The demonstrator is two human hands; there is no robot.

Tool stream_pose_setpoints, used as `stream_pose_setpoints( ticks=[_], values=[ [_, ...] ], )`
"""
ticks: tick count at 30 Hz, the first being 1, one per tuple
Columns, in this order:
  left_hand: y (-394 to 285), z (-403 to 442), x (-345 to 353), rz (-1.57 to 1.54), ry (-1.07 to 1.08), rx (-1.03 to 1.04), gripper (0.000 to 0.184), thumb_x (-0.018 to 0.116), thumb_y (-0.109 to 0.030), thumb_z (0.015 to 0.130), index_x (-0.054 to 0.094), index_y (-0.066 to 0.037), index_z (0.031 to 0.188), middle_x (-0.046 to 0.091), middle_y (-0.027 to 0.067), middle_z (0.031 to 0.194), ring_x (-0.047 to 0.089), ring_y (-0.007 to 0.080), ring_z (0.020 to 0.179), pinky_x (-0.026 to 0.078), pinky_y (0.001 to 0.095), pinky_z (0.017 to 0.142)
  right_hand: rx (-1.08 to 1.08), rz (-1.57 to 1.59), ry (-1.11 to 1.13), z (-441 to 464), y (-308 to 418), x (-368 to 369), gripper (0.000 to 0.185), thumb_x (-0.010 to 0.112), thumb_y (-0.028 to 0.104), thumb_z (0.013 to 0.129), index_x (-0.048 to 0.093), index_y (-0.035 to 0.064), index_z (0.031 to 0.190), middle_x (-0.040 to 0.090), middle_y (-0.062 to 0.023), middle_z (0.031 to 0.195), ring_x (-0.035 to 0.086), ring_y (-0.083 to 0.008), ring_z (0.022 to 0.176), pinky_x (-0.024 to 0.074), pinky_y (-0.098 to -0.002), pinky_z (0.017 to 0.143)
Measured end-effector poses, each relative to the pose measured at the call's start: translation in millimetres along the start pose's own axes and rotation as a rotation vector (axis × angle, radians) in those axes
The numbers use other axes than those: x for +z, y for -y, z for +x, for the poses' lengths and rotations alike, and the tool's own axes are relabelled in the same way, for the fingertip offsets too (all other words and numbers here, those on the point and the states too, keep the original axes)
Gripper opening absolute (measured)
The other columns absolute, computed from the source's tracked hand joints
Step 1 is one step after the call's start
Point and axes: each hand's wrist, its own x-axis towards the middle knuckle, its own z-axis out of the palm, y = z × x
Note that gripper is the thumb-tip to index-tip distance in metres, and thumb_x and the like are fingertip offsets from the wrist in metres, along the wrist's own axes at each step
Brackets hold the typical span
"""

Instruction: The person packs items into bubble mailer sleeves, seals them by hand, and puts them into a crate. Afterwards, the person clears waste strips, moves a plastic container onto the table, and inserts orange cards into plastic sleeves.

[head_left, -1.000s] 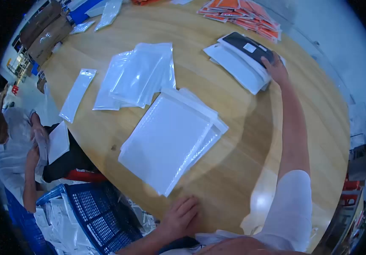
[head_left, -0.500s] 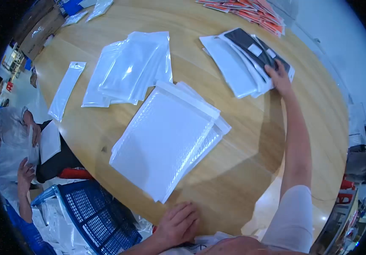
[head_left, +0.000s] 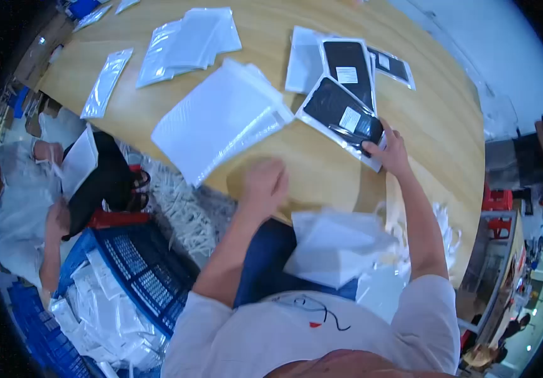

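My right hand grips the lower right corner of a clear plastic packet holding a flat black item with a white label, thumb on top. The packet lies tilted over the table. Behind it is a second black-item packet, resting over white packets; a smaller black one lies to the right. My left hand is blurred at the table's front edge, just below a stack of white bubble mailers. Its fingers look curled, but the smear hides whether they hold anything.
Clear-fronted white bags and a narrow bag lie on the wooden table. White sheets rest near my lap. At lower left stand a blue basket of white packets and a seated person holding a white packet.
My right hand has drawn a black-item packet toward me and left from the pile, spreading the others apart. My left hand has moved up. The camera view has tilted downward.
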Motion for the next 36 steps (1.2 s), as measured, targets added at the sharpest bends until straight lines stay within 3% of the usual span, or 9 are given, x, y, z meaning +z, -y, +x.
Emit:
stream_pose_setpoints(
  ticks=[2,6,9,17,20,25,29,34,36],
  values=[
    [-6.6,-2.9,-6.2,-0.007,0.085,-0.084,0.007,0.059,-0.002,0.077,0.062,-0.002,0.083,0.064,0.0092,0.083,0.056,0.0257,0.070,0.046,0.0309,0.069,0.041,0.010,0.034,-31.9,-14.9,-3.0,0.083,0.076,0.028,0.072,0.035,0.0086,0.141,0.055,-0.0222,0.115,0.057,-0.0334,0.101,0.0464,-0.0377,0.088],
    [-0.5,-7.1,-15.0,-0.185,0.061,-0.270,0.018,0.062,-0.007,0.077,0.064,-0.003,0.095,0.064,0.0101,0.084,0.058,0.0264,0.073,0.047,0.0314,0.072,0.108,0.913,-0.311,-57.0,-46.4,-4.4,0.079,0.069,-0.003,0.074,0.030,0.0038,0.142,0.058,-0.0165,0.113,0.059,-0.0245,0.092,0.0471,-0.0331,0.084],
    [-26.8,-21.3,-41.6,0.036,-0.089,-0.129,0.035,0.067,-0.013,0.076,0.060,-0.004,0.109,0.062,0.0119,0.100,0.059,0.0279,0.089,0.047,0.0337,0.081,0.004,1.059,-0.477,-83.7,-36.7,-56.3,0.068,0.066,-0.001,0.079,0.036,0.0024,0.140,0.059,-0.0140,0.112,0.058,-0.0156,0.091,0.0444,-0.0263,0.082],
    [-169.1,-17.7,-82.0,0.116,-0.136,0.253,0.050,0.069,-0.019,0.076,0.052,-0.006,0.121,0.050,0.0132,0.126,0.051,0.0304,0.111,0.044,0.0380,0.091,-0.330,0.834,-0.323,-214.0,82.3,-164.0,0.070,0.067,0.000,0.078,0.035,0.0039,0.141,0.058,-0.0153,0.117,0.058,-0.0178,0.093,0.0454,-0.0275,0.083],
    [-197.9,-19.8,-76.0,0.028,0.047,0.230,0.036,0.067,-0.017,0.078,0.057,-0.005,0.110,0.059,0.0118,0.109,0.057,0.0264,0.094,0.047,0.0338,0.079,-0.396,0.832,-0.224,-233.7,110.7,-156.3,0.071,0.067,0.001,0.078,0.035,0.0038,0.141,0.057,-0.0160,0.117,0.058,-0.0179,0.093,0.0454,-0.0280,0.083],
    [-188.5,-40.8,-56.4,-0.441,0.530,-0.147,0.020,0.065,-0.014,0.081,0.059,-0.003,0.097,0.062,0.0092,0.087,0.054,0.0222,0.071,0.044,0.0304,0.065,-0.381,0.729,-0.324,-243.8,108.0,-125.9,0.063,0.068,0.004,0.078,0.043,0.0019,0.135,0.059,-0.0154,0.113,0.058,-0.0194,0.093,0.0452,-0.0297,0.084],
    [-186.4,-46.2,-53.5,-0.476,0.340,0.064,0.012,0.062,-0.012,0.084,0.058,-0.001,0.088,0.059,0.0074,0.072,0.047,0.0203,0.059,0.040,0.0299,0.056,-0.724,-0.171,-0.808,-247.3,101.5,-107.7,0.048,0.068,0.008,0.080,0.054,0.0001,0.125,0.061,-0.0130,0.103,0.058,-0.0212,0.091,0.0451,-0.0302,0.082],
    [-177.9,-71.7,-48.0,-0.683,0.734,-0.099,0.014,0.060,-0.014,0.085,0.058,-0.001,0.088,0.059,0.0092,0.075,0.049,0.0223,0.060,0.041,0.0309,0.058,-0.371,0.427,-0.341,-293.5,66.5,-106.7,0.037,0.065,0.006,0.081,0.059,-0.0005,0.117,0.063,-0.0126,0.101,0.057,-0.0219,0.090,0.0448,-0.0316,0.083],
    [-169.5,-73.1,-34.9,-0.637,0.684,-0.081,0.013,0.060,-0.014,0.085,0.059,-0.002,0.088,0.059,0.0096,0.076,0.050,0.0232,0.061,0.042,0.0315,0.058,-0.343,0.421,-0.434,-310.9,40.6,-113.7,0.033,0.061,0.004,0.084,0.059,-0.0016,0.117,0.063,-0.0120,0.104,0.057,-0.0204,0.092,0.0451,-0.0316,0.085]
  ],
)
